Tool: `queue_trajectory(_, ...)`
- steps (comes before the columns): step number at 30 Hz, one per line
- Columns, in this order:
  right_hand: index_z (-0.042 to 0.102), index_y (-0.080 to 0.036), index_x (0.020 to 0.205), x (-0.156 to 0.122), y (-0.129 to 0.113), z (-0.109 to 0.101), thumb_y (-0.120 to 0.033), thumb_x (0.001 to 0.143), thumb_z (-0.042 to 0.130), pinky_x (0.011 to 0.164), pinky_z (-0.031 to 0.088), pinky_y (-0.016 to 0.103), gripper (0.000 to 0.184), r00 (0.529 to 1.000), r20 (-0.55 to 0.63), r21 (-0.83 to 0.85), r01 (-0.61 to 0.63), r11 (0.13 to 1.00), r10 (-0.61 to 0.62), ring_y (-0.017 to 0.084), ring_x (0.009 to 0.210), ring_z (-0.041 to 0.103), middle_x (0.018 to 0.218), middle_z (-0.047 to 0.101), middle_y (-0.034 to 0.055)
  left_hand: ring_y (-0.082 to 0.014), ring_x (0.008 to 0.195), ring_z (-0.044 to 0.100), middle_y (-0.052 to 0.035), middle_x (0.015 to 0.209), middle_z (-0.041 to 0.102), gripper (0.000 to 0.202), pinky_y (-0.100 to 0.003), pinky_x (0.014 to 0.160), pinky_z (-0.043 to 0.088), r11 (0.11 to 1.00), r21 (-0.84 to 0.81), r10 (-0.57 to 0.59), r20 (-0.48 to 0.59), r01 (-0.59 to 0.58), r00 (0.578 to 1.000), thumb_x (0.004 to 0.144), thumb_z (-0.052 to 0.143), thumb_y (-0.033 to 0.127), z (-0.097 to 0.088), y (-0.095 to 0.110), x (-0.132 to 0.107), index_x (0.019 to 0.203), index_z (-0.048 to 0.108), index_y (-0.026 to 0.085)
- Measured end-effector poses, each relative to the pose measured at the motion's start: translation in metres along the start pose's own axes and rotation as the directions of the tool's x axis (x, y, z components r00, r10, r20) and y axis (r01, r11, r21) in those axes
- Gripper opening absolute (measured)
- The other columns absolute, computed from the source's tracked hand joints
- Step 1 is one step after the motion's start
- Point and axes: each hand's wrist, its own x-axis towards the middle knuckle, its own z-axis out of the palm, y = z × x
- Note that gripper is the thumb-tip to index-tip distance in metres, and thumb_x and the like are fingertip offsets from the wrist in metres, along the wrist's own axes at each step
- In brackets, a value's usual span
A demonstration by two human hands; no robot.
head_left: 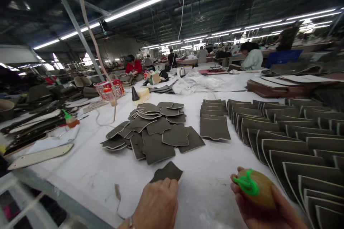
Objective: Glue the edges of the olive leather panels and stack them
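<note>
My left hand [158, 202] is closed on the near edge of a dark olive panel [168, 172], low against the white tabletop. Its fingertips are hidden behind the knuckles. In my right hand [243, 209] is a rounded amber squeeze bottle [264, 188] with a bright green nozzle, the fingers wrapped around it. Just beyond my left hand lies a loose heap of similar panels [158, 148]. A short overlapping row of panels [215, 128] is laid out at the middle right.
Several overlapping rows of panels [295, 150] fill the right side. Brown stacked sheets [268, 87] and clear plastic [196, 82] lie behind. A second green-tipped bottle [71, 120] and a pale strip [40, 155] are at left. A cable [94, 39] hangs down. People work farther back.
</note>
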Motion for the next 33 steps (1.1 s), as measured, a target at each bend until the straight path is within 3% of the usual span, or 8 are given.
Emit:
queue_trajectory(2, 0.067, -0.024, 0.122, -0.005, 0.003, 0.006, -0.039, 0.086, 0.053, 0.055, 0.061, 0.033, 0.042, 1.0, -0.003, -0.024, 0.013, 1.0, -0.013, 0.026, 0.079, 0.07, 0.126, 0.064, 0.0098, -0.0316, 0.098, 0.066, -0.014, 0.107, 0.066, 0.034, -0.048, 0.083, 0.055, 1.0, -0.012, -0.006, 0.121, 0.007, 0.993, 0.084, 0.037, 0.004, 0.006, 0.01, -0.006, 0.109, 0.059, 0.013)
queue_trajectory(4, 0.067, -0.023, 0.122, -0.005, 0.005, 0.006, -0.037, 0.087, 0.052, 0.057, 0.061, 0.032, 0.04, 0.999, 0.02, -0.041, 0.05, 0.998, -0.049, 0.026, 0.082, 0.07, 0.126, 0.064, 0.0105, -0.033, 0.097, 0.066, -0.0142, 0.11, 0.065, 0.032, -0.05, 0.081, 0.055, 0.998, -0.051, -0.012, 0.157, 0.02, 0.988, 0.087, 0.04, 0.009, 0.018, 0.017, -0.007, 0.113, 0.059, 0.013)
queue_trajectory(7, 0.068, -0.024, 0.118, -0.002, 0.007, 0.002, -0.033, 0.088, 0.054, 0.059, 0.062, 0.034, 0.035, 0.993, 0.056, -0.07, 0.106, 0.992, -0.102, 0.026, 0.086, 0.069, 0.128, 0.063, 0.0076, -0.0329, 0.101, 0.064, -0.0129, 0.116, 0.061, 0.031, -0.05, 0.084, 0.054, 0.988, -0.147, -0.035, 0.073, 0.045, 0.997, 0.087, 0.049, 0.02, 0.038, 0.016, -0.007, 0.116, 0.057, 0.015)
queue_trajectory(11, 0.07, -0.022, 0.111, 0.0, 0.011, 0.0, -0.031, 0.086, 0.057, 0.059, 0.062, 0.034, 0.029, 0.984, 0.113, -0.108, 0.153, 0.982, -0.141, 0.026, 0.085, 0.069, 0.127, 0.064, 0.0056, -0.0302, 0.114, 0.057, -0.0144, 0.126, 0.052, 0.049, -0.046, 0.094, 0.051, 0.972, -0.223, -0.081, -0.017, 0.075, 0.997, 0.084, 0.052, 0.021, 0.053, 0.007, -0.009, 0.132, 0.048, 0.015)
queue_trajectory(21, 0.071, -0.021, 0.107, 0.003, 0.015, 0.003, -0.03, 0.084, 0.059, 0.059, 0.061, 0.034, 0.027, 0.98, 0.109, -0.127, 0.181, 0.975, -0.168, 0.026, 0.084, 0.069, 0.121, 0.066, 0.0089, -0.0291, 0.102, 0.06, -0.0139, 0.117, 0.053, 0.044, -0.044, 0.088, 0.053, 0.976, -0.214, -0.03, -0.009, 0.028, 0.999, 0.078, 0.049, 0.018, 0.049, 0.005, -0.008, 0.122, 0.052, 0.015)
queue_trajectory(27, 0.071, -0.022, 0.109, 0.004, 0.017, 0.002, -0.028, 0.081, 0.062, 0.062, 0.061, 0.034, 0.03, 0.976, 0.124, -0.159, 0.2, 0.967, -0.181, 0.025, 0.09, 0.067, 0.126, 0.064, 0.0077, -0.0277, 0.095, 0.061, -0.0138, 0.108, 0.055, 0.038, -0.041, 0.082, 0.054, 0.989, -0.133, -0.061, -0.014, 0.058, 0.998, 0.071, 0.051, 0.013, 0.054, 0.016, 0.002, 0.109, 0.055, 0.013)
queue_trajectory(33, 0.074, -0.024, 0.1, 0.005, 0.019, -0.002, -0.032, 0.053, 0.087, 0.066, 0.062, 0.035, 0.05, 0.95, 0.217, -0.237, 0.272, 0.933, -0.222, 0.029, 0.097, 0.064, 0.121, 0.066, 0.0065, -0.0289, 0.088, 0.064, -0.0169, 0.104, 0.059, 0.037, -0.04, 0.075, 0.055, 0.998, -0.045, -0.055, -0.049, 0.053, 0.997, 0.076, 0.049, 0.013, 0.047, 0.011, 0.017, 0.112, 0.056, 0.008)
